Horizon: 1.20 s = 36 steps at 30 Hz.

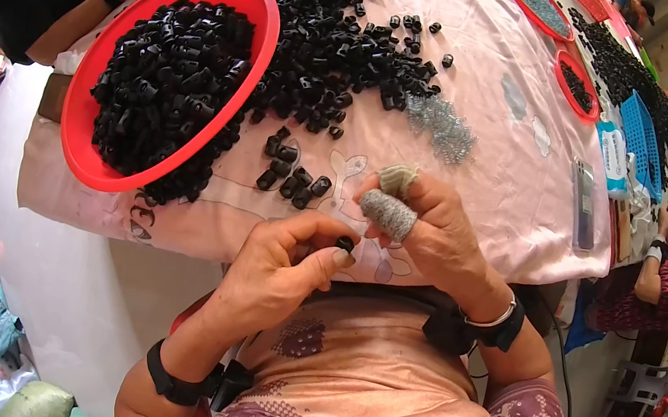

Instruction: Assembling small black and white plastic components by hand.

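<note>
Here, left hand [280,258] (curled) pinches black piece [344,245].

- Bright, fairly even light across the cloth-covered counter [490,67]; its source is out of view.
- The floor [34,203] at left is washed out near its top, with soft shadow beside the counter's near edge.
- Heaped black pieces [320,29] merge into darkness, showing only small glints.
- Glossy sheen on the red basin [270,30].
- Fisheye bending curves straight edges; corners go black.
- Background at far right looks dimmer and softer.
</note>
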{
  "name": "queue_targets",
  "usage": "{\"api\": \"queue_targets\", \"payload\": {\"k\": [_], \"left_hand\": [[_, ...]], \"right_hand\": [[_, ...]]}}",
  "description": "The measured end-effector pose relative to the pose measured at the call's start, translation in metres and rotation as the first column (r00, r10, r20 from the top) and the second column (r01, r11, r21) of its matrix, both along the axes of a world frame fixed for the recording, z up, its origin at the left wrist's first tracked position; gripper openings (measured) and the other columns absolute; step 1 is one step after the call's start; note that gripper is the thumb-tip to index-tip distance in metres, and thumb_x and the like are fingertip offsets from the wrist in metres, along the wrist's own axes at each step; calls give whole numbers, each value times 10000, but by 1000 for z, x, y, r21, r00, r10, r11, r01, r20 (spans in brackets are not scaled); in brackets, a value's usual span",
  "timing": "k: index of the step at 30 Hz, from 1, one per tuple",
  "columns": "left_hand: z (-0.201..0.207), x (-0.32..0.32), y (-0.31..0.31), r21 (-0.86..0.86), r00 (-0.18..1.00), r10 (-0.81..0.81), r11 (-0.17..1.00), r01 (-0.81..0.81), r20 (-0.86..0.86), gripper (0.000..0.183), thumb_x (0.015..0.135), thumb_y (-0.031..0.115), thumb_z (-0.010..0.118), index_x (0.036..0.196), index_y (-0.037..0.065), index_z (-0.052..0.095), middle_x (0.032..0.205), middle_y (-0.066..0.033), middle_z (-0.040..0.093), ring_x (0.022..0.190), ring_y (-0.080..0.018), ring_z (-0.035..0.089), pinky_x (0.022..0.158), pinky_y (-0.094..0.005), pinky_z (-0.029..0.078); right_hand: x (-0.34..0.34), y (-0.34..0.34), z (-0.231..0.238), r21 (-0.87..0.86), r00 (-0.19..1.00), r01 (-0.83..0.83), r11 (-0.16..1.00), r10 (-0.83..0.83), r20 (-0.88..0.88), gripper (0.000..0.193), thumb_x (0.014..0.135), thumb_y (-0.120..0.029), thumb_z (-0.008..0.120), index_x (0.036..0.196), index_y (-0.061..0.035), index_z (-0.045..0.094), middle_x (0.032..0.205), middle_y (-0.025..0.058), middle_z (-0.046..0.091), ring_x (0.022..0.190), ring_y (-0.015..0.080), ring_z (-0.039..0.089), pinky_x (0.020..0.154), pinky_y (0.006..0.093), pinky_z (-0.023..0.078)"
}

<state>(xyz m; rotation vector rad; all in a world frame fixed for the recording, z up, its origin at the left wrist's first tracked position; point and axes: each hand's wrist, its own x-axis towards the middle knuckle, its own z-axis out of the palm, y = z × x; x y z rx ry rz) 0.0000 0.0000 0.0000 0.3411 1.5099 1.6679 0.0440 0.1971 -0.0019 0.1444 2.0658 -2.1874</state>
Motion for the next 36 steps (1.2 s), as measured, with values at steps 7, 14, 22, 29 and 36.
{"api": "queue_targets", "payload": {"k": [7,14,22,29,36], "left_hand": [[-3,2,-1,22,998,55,998,-55,-9,225,903,135,639,1094,16,626,897,-18,675,692,-39,551,580,-165,421],[-1,0,0,38,995,87,995,-89,55,193,891,95,650,1062,5,639,860,3,638,691,-44,537,615,-186,442],[-5,-1,-1,46,994,100,994,-102,54,186,899,126,649,1049,15,646,851,0,659,676,-44,551,592,-184,436],[-7,-3,-4,118,982,177,976,-184,69,185,909,127,636,1063,26,638,875,-14,674,676,-47,567,584,-180,442],[-1,-3,-4,105,981,183,976,-188,63,185,915,127,628,1065,17,634,873,-15,672,683,-43,566,593,-178,444]], "right_hand": [[5,-12,-6,-90,987,-41,995,26,-160,132,925,-76,614,1030,1,629,903,-3,612,815,58,571,718,214,479],[4,-18,-6,6,958,9,1000,-7,-288,98,927,-61,603,984,16,624,872,28,576,720,83,592,607,219,483],[2,-16,-8,346,882,103,932,75,-464,134,852,-21,670,983,-6,646,899,61,565,775,133,622,636,252,492],[3,-12,-6,335,860,51,941,129,-494,212,834,24,658,1040,-27,660,944,72,574,857,173,625,727,265,504],[3,-8,-5,275,899,20,961,102,-426,249,839,33,651,1082,-20,645,977,82,582,884,161,623,747,252,508]]}}
